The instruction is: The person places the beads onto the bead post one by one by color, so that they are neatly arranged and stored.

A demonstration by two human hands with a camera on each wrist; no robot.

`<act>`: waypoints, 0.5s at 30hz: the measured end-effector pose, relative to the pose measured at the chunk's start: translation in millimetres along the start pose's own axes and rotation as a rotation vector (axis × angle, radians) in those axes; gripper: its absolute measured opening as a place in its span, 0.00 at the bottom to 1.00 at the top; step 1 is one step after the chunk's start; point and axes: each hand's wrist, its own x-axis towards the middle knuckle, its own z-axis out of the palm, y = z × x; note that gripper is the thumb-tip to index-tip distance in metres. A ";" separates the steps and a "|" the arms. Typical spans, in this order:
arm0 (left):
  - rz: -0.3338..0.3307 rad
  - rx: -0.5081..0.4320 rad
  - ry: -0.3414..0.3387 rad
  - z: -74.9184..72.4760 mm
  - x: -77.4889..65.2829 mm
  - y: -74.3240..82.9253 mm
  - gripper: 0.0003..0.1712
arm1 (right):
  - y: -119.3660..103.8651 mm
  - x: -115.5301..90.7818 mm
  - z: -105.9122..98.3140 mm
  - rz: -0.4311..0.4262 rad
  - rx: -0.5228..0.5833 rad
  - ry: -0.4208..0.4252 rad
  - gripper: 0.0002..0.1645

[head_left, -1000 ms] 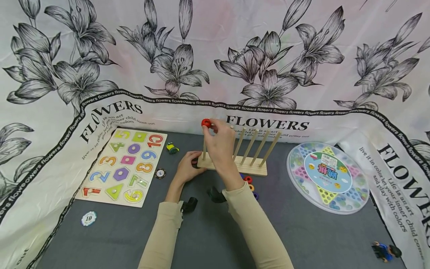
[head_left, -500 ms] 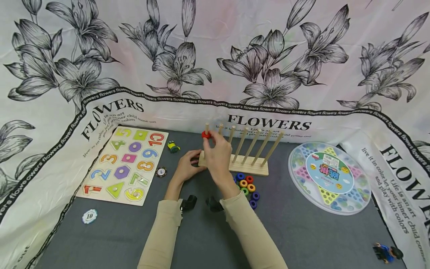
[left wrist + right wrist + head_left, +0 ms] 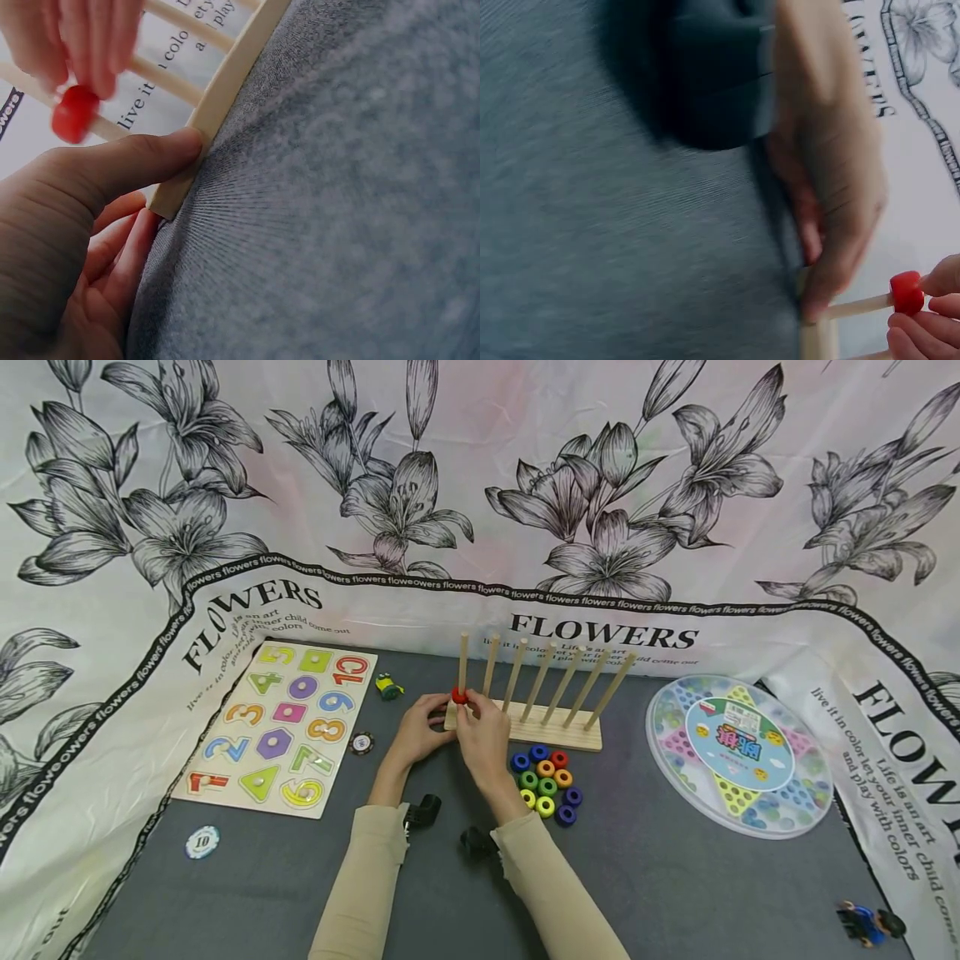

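A red ring (image 3: 459,696) is threaded on the leftmost peg of a wooden peg stand (image 3: 555,727), low on the peg in the head view. My right hand (image 3: 486,732) pinches this ring between thumb and fingertips. In the right wrist view, the red ring (image 3: 907,292) sits around the peg with fingers of the right hand (image 3: 930,322) at it. My left hand (image 3: 422,728) grips the left end of the stand's base. The left wrist view shows its thumb (image 3: 161,154) pressed on the base (image 3: 217,97). The other pegs carry no rings.
Several coloured rings (image 3: 546,785) lie in front of the stand. To the left are a number puzzle board (image 3: 232,756), two chips, one dark (image 3: 362,743) and one white (image 3: 202,842), and a small green-yellow toy (image 3: 388,687). A round game board (image 3: 667,793) and figurine (image 3: 866,923) lie right.
My right hand has brought the red ring from the top of the leftmost peg down along it. The left hand stays at the stand's end. More loose rings now show.
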 end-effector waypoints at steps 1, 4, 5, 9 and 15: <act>-0.004 0.000 0.000 0.3 0.1 0.0 0.37 | 3.6 -1.4 0.9 0.007 0.000 -0.006 0.14; -0.008 -0.001 0.000 0.6 0.8 0.3 0.37 | 11.7 -4.7 2.7 0.017 -0.025 -0.020 0.14; -0.007 0.000 -0.001 0.4 0.7 0.8 0.37 | 13.4 -5.2 2.9 0.020 -0.035 -0.026 0.13; -0.005 -0.003 0.004 0.1 0.8 0.9 0.37 | 17.8 -5.9 2.7 0.020 -0.079 -0.039 0.11; -0.009 -0.006 0.001 0.2 -0.4 0.6 0.38 | 19.5 -5.9 0.1 0.028 -0.121 -0.068 0.10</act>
